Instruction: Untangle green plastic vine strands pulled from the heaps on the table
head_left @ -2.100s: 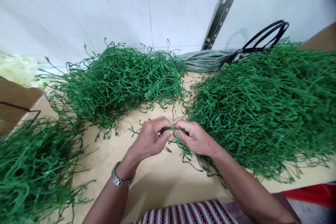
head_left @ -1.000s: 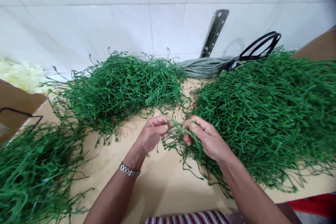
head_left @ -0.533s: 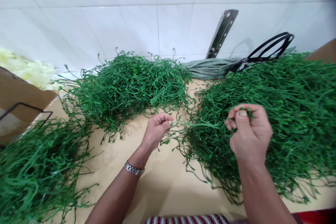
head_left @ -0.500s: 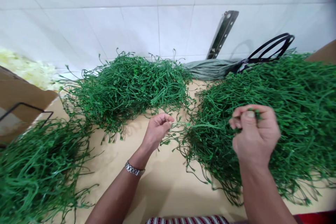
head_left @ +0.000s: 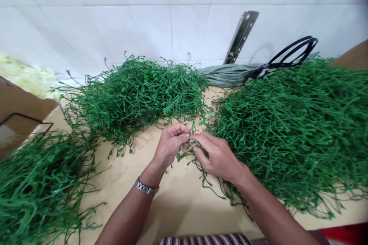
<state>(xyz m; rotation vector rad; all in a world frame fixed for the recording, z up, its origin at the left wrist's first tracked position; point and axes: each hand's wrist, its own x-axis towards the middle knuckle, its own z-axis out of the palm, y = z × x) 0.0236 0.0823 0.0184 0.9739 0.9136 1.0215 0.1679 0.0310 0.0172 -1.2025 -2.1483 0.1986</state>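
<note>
My left hand (head_left: 171,143), with a metal-band watch (head_left: 146,187) on its wrist, is closed in a pinch on a thin green plastic stem (head_left: 193,127). Fingertip to fingertip with it is my right hand (head_left: 215,155), its thumb and index finger drawn together. Whatever lies between the right fingers is too small and covered to make out. Close beside the right hand spreads a large pile of green artificial stems (head_left: 293,122). Behind both hands lies another pile of stems (head_left: 143,95), and a third heap (head_left: 40,191) is at the lower left.
At the left stands a cardboard box (head_left: 25,103) with a black wire frame (head_left: 25,115), pale yellow flowers (head_left: 27,76) behind it. A perforated metal bar (head_left: 241,37), grey cloth (head_left: 230,74) and black straps (head_left: 294,51) are by the tiled wall (head_left: 149,30). The tabletop (head_left: 181,199) is tan.
My right hand has moved left from above the right pile to meet my left hand's fingertips. The left hand stays in nearly the same place, still pinching.
</note>
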